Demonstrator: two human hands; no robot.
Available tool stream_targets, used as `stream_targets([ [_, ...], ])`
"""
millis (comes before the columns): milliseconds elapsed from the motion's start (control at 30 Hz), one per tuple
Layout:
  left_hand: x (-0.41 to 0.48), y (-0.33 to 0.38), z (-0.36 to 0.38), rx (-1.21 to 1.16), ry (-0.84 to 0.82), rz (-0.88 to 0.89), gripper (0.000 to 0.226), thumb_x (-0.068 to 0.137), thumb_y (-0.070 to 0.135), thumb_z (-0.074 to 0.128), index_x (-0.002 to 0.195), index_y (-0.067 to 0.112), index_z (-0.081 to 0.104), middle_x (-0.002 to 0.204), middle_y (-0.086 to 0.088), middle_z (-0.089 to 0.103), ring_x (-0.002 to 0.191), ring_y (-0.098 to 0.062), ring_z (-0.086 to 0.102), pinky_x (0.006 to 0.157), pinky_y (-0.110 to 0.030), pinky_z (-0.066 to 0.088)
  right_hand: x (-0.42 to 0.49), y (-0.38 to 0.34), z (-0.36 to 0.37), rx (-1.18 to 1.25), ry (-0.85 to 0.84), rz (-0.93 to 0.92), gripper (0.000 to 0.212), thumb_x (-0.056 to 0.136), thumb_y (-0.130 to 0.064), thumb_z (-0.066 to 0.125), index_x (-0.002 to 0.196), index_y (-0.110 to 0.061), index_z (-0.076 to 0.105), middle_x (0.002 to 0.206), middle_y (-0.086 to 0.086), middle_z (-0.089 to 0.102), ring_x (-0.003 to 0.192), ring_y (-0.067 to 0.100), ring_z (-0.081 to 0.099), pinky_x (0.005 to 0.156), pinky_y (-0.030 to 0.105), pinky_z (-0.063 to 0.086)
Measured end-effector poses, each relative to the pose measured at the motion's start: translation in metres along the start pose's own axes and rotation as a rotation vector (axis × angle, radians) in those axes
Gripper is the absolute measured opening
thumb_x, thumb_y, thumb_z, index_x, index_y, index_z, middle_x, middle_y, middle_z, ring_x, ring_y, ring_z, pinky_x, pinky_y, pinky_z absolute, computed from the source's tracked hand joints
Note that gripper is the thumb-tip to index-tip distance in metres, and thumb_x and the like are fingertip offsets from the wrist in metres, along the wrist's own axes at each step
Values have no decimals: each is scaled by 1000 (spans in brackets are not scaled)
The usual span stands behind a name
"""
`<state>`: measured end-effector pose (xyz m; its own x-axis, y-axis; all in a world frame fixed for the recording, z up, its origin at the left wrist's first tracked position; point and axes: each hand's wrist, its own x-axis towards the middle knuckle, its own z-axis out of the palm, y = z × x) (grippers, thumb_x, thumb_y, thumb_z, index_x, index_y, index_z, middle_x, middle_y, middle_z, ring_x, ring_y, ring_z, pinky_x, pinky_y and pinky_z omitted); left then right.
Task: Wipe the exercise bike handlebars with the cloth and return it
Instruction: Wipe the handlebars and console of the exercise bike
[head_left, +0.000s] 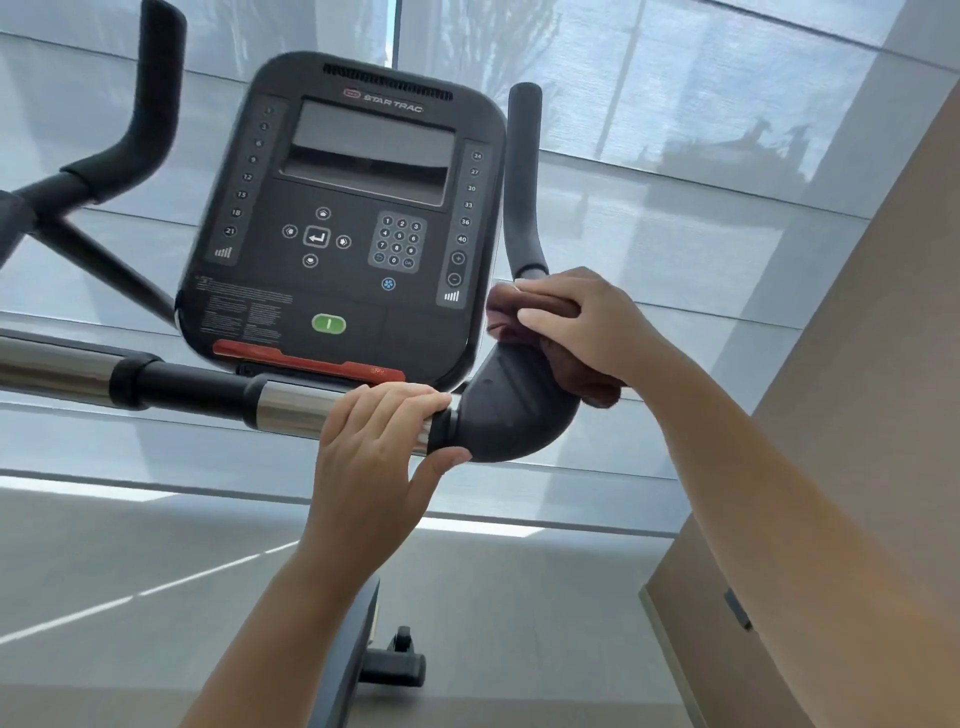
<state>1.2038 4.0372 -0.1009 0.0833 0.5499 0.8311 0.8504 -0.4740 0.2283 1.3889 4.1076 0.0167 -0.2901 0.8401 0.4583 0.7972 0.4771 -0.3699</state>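
The exercise bike's handlebar (182, 387) runs across the view as a chrome and black bar, curving at the right into a black upright grip (524, 176). My left hand (379, 447) is wrapped around the chrome section just left of the black bend (504, 415). My right hand (587, 327) presses a brown cloth (519, 312) around the base of the right upright grip, above the bend. Most of the cloth is hidden under my fingers. A second upright grip (150, 98) rises at the far left.
The black console (353, 218) with screen, keypad, green button and red strip stands between the grips, close to my right hand. Window blinds fill the background. A beige wall (857, 467) is on the right. The bike's base foot (395, 665) shows below.
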Motion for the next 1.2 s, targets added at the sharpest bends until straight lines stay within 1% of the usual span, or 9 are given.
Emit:
stream_targets([
  [100, 0, 2, -1, -8, -6, -16, 44, 82, 43, 49, 96, 5, 66, 97, -7, 70, 96, -29, 63, 94, -35, 33, 0, -3, 3, -69, -77, -4, 27, 82, -38, 61, 109, -40, 63, 107, 1, 56, 105, 20, 52, 96, 34, 39],
  [300, -2, 1, 1, -12, -16, -30, 42, 81, 42, 51, 97, 5, 66, 99, -7, 69, 98, -29, 63, 95, -37, 32, -64, -14, 23, -130, 132, -143, 38, 81, -18, 62, 117, -30, 62, 105, 3, 58, 95, 25, 49, 81, 32, 43],
  [433, -2, -2, 3, -13, -14, -18, 41, 80, 42, 54, 96, 6, 67, 98, -6, 70, 97, -28, 63, 95, -37, 33, -68, -4, 14, -10, 102, -207, 38, 77, -9, 65, 111, -27, 66, 101, 2, 60, 93, 17, 53, 83, 26, 44],
  [500, -2, -4, 3, -9, -14, -15, 43, 80, 43, 53, 95, 7, 67, 97, -6, 70, 96, -28, 63, 94, -36, 33, -47, 3, 2, 72, 189, -200, 38, 78, -7, 64, 110, -28, 66, 98, 2, 62, 92, 11, 55, 85, 18, 43],
  [600, -2, -4, 4, -7, -20, -16, 44, 81, 45, 50, 95, 7, 67, 97, -6, 70, 96, -28, 64, 94, -36, 33, -6, 12, -4, 3, 387, -138, 38, 79, -5, 63, 114, -20, 65, 102, 9, 61, 97, 19, 56, 89, 19, 42],
  [733, -2, -4, 4, -12, 0, -3, 44, 81, 46, 49, 94, 7, 68, 97, -4, 70, 94, -27, 64, 93, -35, 33, 26, 15, -1, 4, 38, -30, 33, 83, -13, 59, 109, -33, 66, 104, 2, 61, 101, 16, 55, 93, 26, 41],
  [800, -1, -4, 4, -12, 14, 3, 45, 81, 46, 49, 93, 8, 68, 96, -4, 70, 94, -26, 64, 92, -35, 34, 26, 15, -2, -36, -57, -53, 34, 81, -14, 58, 104, -38, 66, 102, 1, 59, 98, 14, 55, 90, 25, 40],
  [967, -1, -5, 6, -3, 22, 8, 44, 82, 46, 49, 93, 7, 68, 96, -4, 70, 94, -27, 64, 92, -36, 34, -2, 9, 0, -29, -22, -81, 43, 78, -9, 57, 107, -39, 65, 108, 1, 59, 103, 14, 53, 91, 22, 38],
  [1200, -1, -5, 7, -9, 31, 8, 44, 82, 46, 49, 94, 8, 67, 97, -4, 70, 99, -22, 58, 93, -36, 33, -64, 4, 17, 8, 107, -106, 44, 73, -5, 61, 109, -30, 67, 114, -4, 57, 108, 20, 52, 97, 32, 41],
])
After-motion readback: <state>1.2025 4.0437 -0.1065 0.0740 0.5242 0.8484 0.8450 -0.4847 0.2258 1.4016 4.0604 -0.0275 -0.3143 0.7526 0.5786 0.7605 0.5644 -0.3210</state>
